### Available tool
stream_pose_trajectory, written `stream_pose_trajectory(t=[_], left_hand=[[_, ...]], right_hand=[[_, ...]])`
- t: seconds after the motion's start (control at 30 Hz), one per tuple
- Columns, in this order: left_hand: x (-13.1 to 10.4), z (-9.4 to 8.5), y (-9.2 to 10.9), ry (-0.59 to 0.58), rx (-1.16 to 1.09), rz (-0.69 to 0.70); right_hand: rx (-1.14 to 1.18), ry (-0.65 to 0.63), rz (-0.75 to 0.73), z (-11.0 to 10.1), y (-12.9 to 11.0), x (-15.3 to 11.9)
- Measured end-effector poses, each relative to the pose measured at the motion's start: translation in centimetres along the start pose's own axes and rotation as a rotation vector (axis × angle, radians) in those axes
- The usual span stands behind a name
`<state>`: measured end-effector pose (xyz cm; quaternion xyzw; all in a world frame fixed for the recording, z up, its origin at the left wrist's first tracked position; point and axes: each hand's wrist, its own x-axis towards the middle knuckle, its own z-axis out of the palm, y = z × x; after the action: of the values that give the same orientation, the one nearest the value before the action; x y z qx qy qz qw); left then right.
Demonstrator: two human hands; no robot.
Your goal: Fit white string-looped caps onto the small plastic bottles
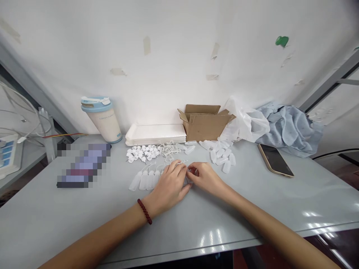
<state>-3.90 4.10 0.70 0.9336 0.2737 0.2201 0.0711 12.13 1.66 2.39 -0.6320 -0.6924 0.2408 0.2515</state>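
A row of small translucent plastic sleeves (pixel 147 181) with thin strings at their tops lies on the table. My left hand (pixel 169 183), a dark red bead bracelet at its wrist, rests over the right part of this row, fingers stretched forward and thumb apart. Close against its fingertips is my right hand (pixel 206 177), thumb and forefinger curled together at the row's right end. What the right fingers pinch is hidden. Beyond the hands lie a heap of small white caps (pixel 143 152), a tangle of pale strings (pixel 170 149) and loose translucent sleeves (pixel 221 154).
Along the wall stand a cup (pixel 102 121), stacked white trays (pixel 157 132), an open cardboard box (pixel 206 125), a plastic bag (pixel 246 121) and a bluish cloth (pixel 293 127). A phone (pixel 276 160) lies right; a blurred-out device (pixel 85 166) lies left.
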Motion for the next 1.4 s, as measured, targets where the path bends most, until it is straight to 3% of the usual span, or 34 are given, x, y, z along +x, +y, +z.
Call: stream_pose_trajectory(t=[0.77,1.0,1.17,1.3,1.4], left_hand=[[-0.5,-0.7,-0.4,0.007,0.029,-0.002],[-0.4,-1.3,-1.2,0.066,0.045,-0.012],[1.5,-2.7,-4.3,0.086,0.076,-0.064],[4.2,-3.4,-6.3,0.013,0.142,-0.04],[5.9,-3.0,-6.8,-0.013,0.181,-0.025]], right_hand=[[0.002,0.032,-0.005,-0.3,0.4,0.3],[-0.03,0.159,-0.066,-0.2,1.9,1.1],[-0.273,0.265,-0.303,-0.3,3.8,3.2],[-0.431,0.216,-0.404,-0.4,4.5,4.6],[-0.475,0.175,-0.426,-0.5,4.7,4.7]])
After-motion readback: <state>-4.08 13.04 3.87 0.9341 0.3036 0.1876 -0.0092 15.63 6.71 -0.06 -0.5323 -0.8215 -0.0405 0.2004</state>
